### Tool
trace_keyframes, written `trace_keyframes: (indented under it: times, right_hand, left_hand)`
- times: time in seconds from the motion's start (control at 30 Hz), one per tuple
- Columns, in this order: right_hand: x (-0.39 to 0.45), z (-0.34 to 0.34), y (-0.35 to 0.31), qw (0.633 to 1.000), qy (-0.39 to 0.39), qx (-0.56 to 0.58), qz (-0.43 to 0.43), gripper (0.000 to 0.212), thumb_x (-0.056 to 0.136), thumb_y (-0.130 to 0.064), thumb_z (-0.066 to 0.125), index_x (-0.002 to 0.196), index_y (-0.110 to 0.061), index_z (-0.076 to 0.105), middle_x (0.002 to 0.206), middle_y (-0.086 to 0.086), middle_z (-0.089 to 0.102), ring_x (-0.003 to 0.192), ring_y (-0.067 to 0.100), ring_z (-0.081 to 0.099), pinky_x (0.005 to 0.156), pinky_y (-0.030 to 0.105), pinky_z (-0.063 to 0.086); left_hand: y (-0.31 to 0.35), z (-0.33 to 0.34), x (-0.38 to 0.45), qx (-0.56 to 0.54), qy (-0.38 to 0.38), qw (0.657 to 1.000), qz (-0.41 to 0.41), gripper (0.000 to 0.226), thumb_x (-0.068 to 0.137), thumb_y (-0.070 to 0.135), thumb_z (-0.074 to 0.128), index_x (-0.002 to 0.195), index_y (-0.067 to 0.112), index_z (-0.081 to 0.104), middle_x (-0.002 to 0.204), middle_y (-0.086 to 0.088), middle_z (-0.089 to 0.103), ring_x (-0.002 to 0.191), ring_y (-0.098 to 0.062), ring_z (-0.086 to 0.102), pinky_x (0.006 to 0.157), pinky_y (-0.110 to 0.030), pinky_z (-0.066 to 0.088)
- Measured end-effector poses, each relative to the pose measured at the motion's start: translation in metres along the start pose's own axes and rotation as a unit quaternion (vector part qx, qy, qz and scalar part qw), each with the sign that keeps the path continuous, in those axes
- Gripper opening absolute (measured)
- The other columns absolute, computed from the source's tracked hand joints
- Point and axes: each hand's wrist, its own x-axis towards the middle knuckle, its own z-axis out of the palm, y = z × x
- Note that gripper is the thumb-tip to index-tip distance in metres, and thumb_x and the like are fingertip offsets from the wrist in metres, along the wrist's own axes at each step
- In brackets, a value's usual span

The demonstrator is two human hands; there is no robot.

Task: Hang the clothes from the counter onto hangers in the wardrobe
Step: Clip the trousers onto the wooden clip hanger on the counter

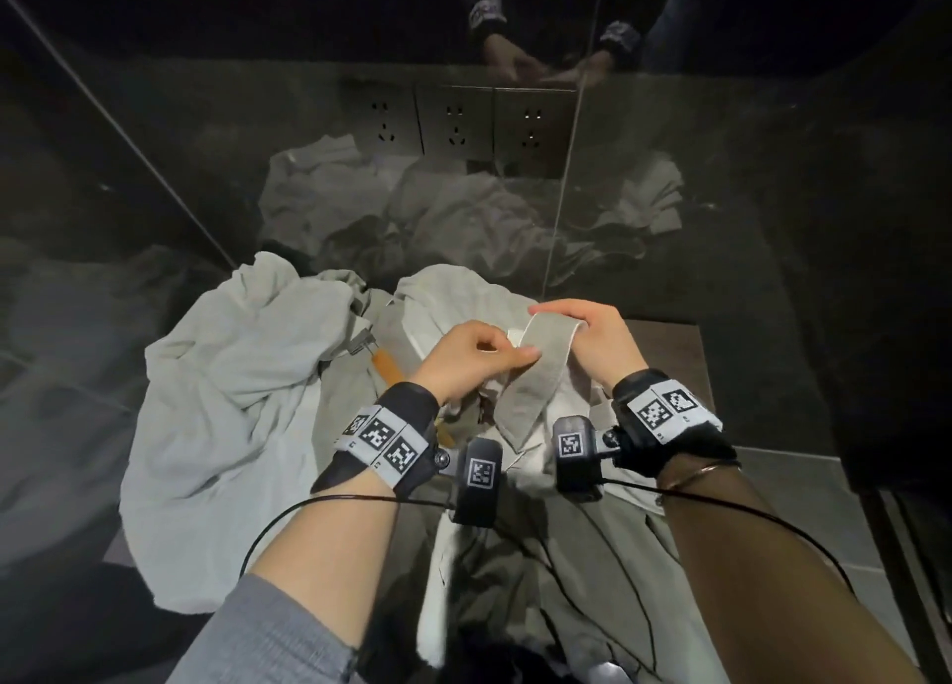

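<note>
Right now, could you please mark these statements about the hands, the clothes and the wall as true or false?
1. Both hands hold the same grey fabric strip. True: the left hand pinches it and the right hand grips its far end.
2. A wooden hanger lies among the clothes. True.
3. The wall has no sockets. False: three socket plates are there.
4. The counter holds only one folded shirt. False: a crumpled pale garment lies left of a second one.

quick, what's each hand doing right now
Left hand: closed, pinching the edge of the grey fabric strip.
Right hand: closed, gripping the far end of the same strip.
</note>
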Motion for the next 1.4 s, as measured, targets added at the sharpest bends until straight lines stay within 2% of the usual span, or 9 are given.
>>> trace_keyframes:
  times: [0.23, 0.3, 0.43, 0.53, 0.67, 0.8, 0.97, 1.23, 1.4]
  right_hand:
    - [-0.007, -0.016, 0.003, 0.999, 0.019, 0.022, 0.026, 0.027, 0.086, 0.005, 0.055, 0.108, -0.003, 0.070, 0.098, 0.005, 0.069, 0.073, -0.010, 0.060, 0.064, 0.001, 0.042]
    - [-0.009, -0.015, 0.008, 0.996, -0.019, -0.028, 0.077, 0.020, 0.085, 0.006, 0.056, 0.096, 0.001, 0.071, 0.088, 0.008, 0.070, 0.069, 0.011, 0.065, 0.059, 0.017, 0.048]
    - [-0.012, -0.010, 0.019, 0.967, -0.124, -0.170, 0.145, 0.017, 0.082, 0.008, 0.051, 0.079, -0.007, 0.059, 0.064, 0.001, 0.054, 0.057, 0.012, 0.055, 0.047, 0.014, 0.041]
    - [-0.008, 0.000, 0.027, 0.992, 0.005, -0.053, 0.114, 0.046, 0.079, 0.020, 0.035, 0.100, -0.007, 0.066, 0.095, 0.007, 0.068, 0.086, 0.009, 0.061, 0.085, 0.019, 0.050]
    - [0.007, 0.007, 0.018, 0.984, 0.160, 0.010, 0.080, 0.036, 0.084, 0.012, 0.040, 0.088, -0.011, 0.067, 0.097, 0.006, 0.066, 0.095, 0.018, 0.060, 0.088, 0.020, 0.046]
    - [0.027, 0.018, 0.011, 0.991, 0.087, -0.009, 0.103, 0.029, 0.088, -0.001, 0.041, 0.092, -0.016, 0.066, 0.103, 0.012, 0.070, 0.090, 0.024, 0.065, 0.084, 0.034, 0.052]
    - [0.031, 0.024, 0.022, 0.976, 0.006, -0.165, 0.144, 0.036, 0.088, -0.007, 0.047, 0.124, -0.005, 0.054, 0.120, 0.015, 0.061, 0.112, 0.030, 0.055, 0.086, 0.024, 0.039]
    - [0.038, 0.001, 0.042, 0.939, 0.057, -0.230, 0.250, 0.044, 0.083, -0.020, 0.059, 0.123, -0.006, 0.047, 0.124, 0.016, 0.056, 0.114, 0.035, 0.054, 0.092, 0.038, 0.045]
    - [0.033, -0.002, 0.031, 0.968, -0.012, -0.191, 0.164, 0.025, 0.087, -0.021, 0.060, 0.109, -0.009, 0.064, 0.096, 0.006, 0.061, 0.094, 0.024, 0.057, 0.073, 0.025, 0.037]
  left_hand:
    - [0.014, 0.015, 0.009, 0.030, 0.044, 0.998, 0.032, 0.011, 0.085, 0.027, 0.070, 0.074, 0.027, 0.065, 0.144, 0.004, 0.040, 0.136, -0.014, 0.032, 0.111, -0.030, 0.024]
    - [0.015, 0.014, 0.008, -0.050, -0.001, 0.998, 0.043, 0.021, 0.088, 0.020, 0.066, 0.067, 0.021, 0.061, 0.151, 0.006, 0.035, 0.140, -0.010, 0.031, 0.111, -0.028, 0.023]
    - [0.016, 0.011, 0.005, -0.316, -0.018, 0.948, 0.036, 0.010, 0.083, 0.021, 0.061, 0.079, 0.013, 0.065, 0.110, -0.006, 0.066, 0.105, -0.010, 0.060, 0.093, -0.023, 0.045]
    - [0.003, 0.002, 0.012, -0.360, 0.075, 0.930, 0.009, 0.013, 0.093, 0.018, 0.057, 0.084, 0.011, 0.062, 0.082, -0.006, 0.065, 0.077, -0.016, 0.061, 0.071, -0.024, 0.052]
    - [-0.012, -0.005, 0.016, -0.227, 0.139, 0.962, -0.066, 0.025, 0.095, 0.026, 0.057, 0.111, 0.009, 0.064, 0.106, -0.013, 0.070, 0.093, -0.026, 0.066, 0.092, -0.043, 0.053]
    - [-0.022, -0.004, 0.012, -0.198, 0.146, 0.961, -0.129, 0.043, 0.092, 0.025, 0.058, 0.133, 0.016, 0.049, 0.127, -0.006, 0.059, 0.111, -0.027, 0.059, 0.100, -0.047, 0.047]
    - [-0.024, -0.001, 0.011, -0.124, 0.101, 0.979, -0.128, 0.009, 0.082, 0.029, 0.071, 0.081, 0.024, 0.063, 0.090, -0.009, 0.071, 0.094, -0.035, 0.067, 0.084, -0.046, 0.055]
    - [-0.023, 0.013, 0.003, -0.171, 0.075, 0.977, -0.100, 0.021, 0.082, 0.016, 0.065, 0.102, 0.010, 0.067, 0.101, -0.015, 0.071, 0.093, -0.032, 0.067, 0.092, -0.048, 0.051]
    - [-0.022, 0.013, 0.003, -0.149, 0.093, 0.978, -0.117, 0.016, 0.083, 0.029, 0.068, 0.090, 0.015, 0.066, 0.090, -0.010, 0.071, 0.080, -0.027, 0.068, 0.080, -0.040, 0.055]
